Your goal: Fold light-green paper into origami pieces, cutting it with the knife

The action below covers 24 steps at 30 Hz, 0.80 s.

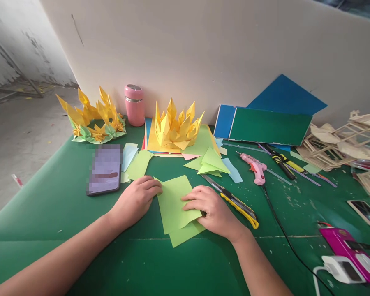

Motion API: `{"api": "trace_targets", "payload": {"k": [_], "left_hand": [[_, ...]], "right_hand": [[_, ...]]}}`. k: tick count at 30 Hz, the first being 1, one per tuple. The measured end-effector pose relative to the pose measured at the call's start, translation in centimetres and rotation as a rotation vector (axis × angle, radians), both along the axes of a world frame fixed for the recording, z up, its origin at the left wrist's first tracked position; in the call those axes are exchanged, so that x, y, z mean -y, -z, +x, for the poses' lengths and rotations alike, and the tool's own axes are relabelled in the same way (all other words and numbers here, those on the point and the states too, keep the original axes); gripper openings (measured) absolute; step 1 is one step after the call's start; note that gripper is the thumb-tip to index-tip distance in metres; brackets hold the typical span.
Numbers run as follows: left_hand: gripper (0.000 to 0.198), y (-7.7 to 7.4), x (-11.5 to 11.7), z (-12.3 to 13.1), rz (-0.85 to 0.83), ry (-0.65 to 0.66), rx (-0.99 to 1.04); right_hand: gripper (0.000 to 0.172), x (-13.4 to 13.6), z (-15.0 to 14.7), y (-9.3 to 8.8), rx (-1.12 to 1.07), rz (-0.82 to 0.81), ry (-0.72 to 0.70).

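Note:
A light green paper sheet (172, 203) lies partly folded on the green table (80, 222) in front of me. My left hand (137, 199) rests at the paper's left edge, fingers curled and pressing on it. My right hand (211, 209) lies on the paper's right side, its fingers pinching and pressing down a folded flap. A yellow utility knife (234, 201) lies just right of my right hand.
A phone (105, 169) lies to the left. Behind are folded green pieces (209, 162), a yellow paper crown (175, 127), yellow paper flowers (94, 117), a pink flask (134, 105), a pink glue gun (256, 167) with cord, screwdrivers (283, 164), blue and green boards (268, 125), wooden models (342, 144).

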State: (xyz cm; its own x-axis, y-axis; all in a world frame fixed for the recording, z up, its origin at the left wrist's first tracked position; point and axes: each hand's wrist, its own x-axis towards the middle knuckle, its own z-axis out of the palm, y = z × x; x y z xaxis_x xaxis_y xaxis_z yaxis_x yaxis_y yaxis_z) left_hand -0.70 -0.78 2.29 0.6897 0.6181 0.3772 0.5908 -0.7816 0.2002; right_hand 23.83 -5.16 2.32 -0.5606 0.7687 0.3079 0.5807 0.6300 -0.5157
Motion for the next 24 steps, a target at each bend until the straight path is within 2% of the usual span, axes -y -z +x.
{"api": "trace_targets", "payload": {"k": [8, 14, 17, 20, 24], "left_hand": [[0.028, 0.5, 0.4, 0.4, -0.024, -0.121, -0.101], [0.034, 0.9, 0.9, 0.8, 0.010, -0.104, -0.186], [0.047, 0.9, 1.0, 0.9, -0.030, -0.026, -0.186], [0.056, 0.8, 1.1, 0.8, -0.062, -0.026, -0.190], [0.053, 0.8, 1.0, 0.7, -0.031, -0.057, -0.202]], "right_hand": [[0.048, 0.3, 0.0, -0.3, 0.044, -0.032, -0.028], [0.047, 0.4, -0.5, -0.1, 0.016, -0.017, -0.066], [0.049, 0.5, -0.5, 0.0, -0.014, -0.007, -0.082], [0.051, 0.5, -0.2, -0.1, -0.039, -0.013, -0.086], [0.038, 0.7, 0.2, -0.7, -0.034, -0.077, -0.055]]}}
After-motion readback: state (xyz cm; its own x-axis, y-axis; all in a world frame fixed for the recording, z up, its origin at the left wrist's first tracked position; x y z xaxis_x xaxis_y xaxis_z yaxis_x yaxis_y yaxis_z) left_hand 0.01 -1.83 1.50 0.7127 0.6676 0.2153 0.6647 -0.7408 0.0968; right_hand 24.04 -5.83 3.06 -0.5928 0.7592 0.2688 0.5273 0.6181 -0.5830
